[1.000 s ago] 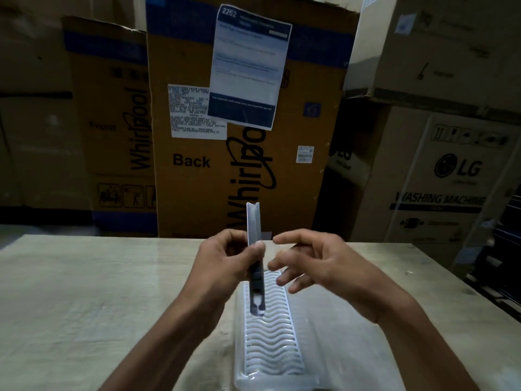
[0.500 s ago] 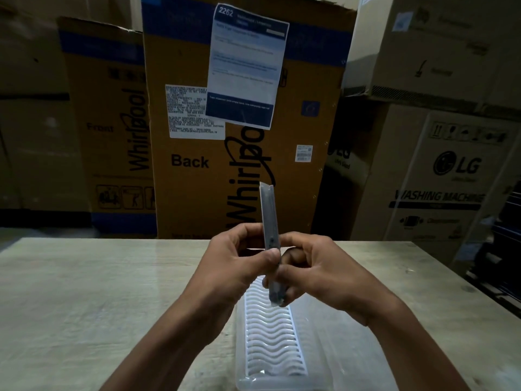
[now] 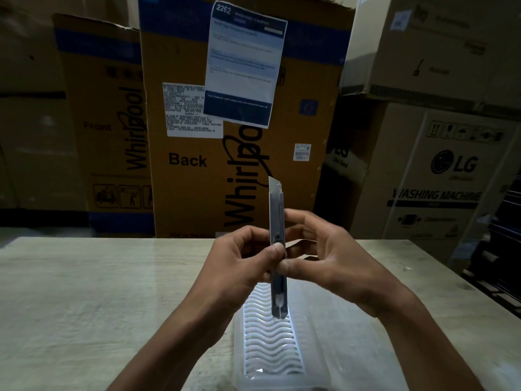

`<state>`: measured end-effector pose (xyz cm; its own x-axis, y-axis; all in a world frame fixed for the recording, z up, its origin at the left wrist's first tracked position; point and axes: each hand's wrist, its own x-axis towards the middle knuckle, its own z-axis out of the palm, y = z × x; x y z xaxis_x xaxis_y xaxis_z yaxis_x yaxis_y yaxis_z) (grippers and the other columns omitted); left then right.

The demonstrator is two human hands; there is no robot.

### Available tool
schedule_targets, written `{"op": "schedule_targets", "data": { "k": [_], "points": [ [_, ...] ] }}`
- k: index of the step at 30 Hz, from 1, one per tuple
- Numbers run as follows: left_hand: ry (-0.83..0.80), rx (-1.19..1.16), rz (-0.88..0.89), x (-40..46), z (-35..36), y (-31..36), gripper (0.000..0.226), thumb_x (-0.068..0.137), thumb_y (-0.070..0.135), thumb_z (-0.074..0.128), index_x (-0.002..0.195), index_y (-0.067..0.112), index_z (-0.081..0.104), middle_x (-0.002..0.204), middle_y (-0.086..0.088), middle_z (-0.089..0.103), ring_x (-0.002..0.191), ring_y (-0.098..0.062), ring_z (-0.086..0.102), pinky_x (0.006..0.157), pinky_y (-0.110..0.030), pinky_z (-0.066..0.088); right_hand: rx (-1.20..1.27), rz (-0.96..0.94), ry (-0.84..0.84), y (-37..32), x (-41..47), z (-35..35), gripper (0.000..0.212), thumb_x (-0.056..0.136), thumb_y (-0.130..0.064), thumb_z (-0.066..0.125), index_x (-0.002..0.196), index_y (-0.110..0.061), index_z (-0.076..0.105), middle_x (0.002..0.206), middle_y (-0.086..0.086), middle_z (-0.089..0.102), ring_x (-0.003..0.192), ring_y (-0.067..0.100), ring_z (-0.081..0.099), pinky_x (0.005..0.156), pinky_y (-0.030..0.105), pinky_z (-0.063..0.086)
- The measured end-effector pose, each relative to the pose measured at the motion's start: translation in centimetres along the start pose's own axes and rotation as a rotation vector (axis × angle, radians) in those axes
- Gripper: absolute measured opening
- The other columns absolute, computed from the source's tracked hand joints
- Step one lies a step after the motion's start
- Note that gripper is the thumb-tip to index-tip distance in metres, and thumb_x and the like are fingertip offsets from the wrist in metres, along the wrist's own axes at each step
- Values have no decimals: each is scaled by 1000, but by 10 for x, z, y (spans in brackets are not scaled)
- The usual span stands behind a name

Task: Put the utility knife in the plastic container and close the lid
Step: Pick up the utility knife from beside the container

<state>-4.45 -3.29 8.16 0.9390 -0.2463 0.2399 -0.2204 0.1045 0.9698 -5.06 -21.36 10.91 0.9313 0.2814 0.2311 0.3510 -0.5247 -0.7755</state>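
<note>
I hold a grey utility knife (image 3: 276, 221) upright in front of me, a short piece of blade showing at its top. My left hand (image 3: 242, 261) pinches its middle from the left. My right hand (image 3: 332, 258) presses its thumb on the handle from the right, fingers spread behind it. Below the knife, on the table, lies a clear plastic container (image 3: 245, 371) with a white wavy insert. Its lid seems to lie open to the right, but the clear plastic is hard to make out.
The pale table (image 3: 84, 292) runs wide to the left and right. Behind its far edge stand big cardboard boxes: Whirlpool boxes (image 3: 197, 165) at centre and left, an LG washing machine box (image 3: 439, 179) at right. Dark stacked items sit at the far right edge.
My right hand came in from open air and took hold of the knife beside my left. The knife was raised a little and a short blade tip now shows at its top.
</note>
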Motion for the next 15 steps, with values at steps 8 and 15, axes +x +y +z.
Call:
{"op": "schedule_targets", "data": {
  "k": [8, 15],
  "points": [
    [-45, 34, -21, 0, 0, 0, 8, 90, 21, 66, 90, 17, 73, 85, -4, 76, 84, -17, 73, 83, -41, 61, 120, 6, 8, 3, -2, -3, 83, 73, -28, 82, 144, -44, 41, 122, -10, 68, 120, 15, 64, 105, 54, 50],
    [-71, 69, -37, 0, 3, -2, 15, 92, 27, 63, 84, 16, 70, 91, -13, 74, 86, -23, 73, 81, -44, 62, 174, -25, 20, 4, -2, -5, 86, 73, -18, 80, 145, -39, 39, 121, -2, 70, 120, 20, 64, 106, 59, 47]
  ]
}}
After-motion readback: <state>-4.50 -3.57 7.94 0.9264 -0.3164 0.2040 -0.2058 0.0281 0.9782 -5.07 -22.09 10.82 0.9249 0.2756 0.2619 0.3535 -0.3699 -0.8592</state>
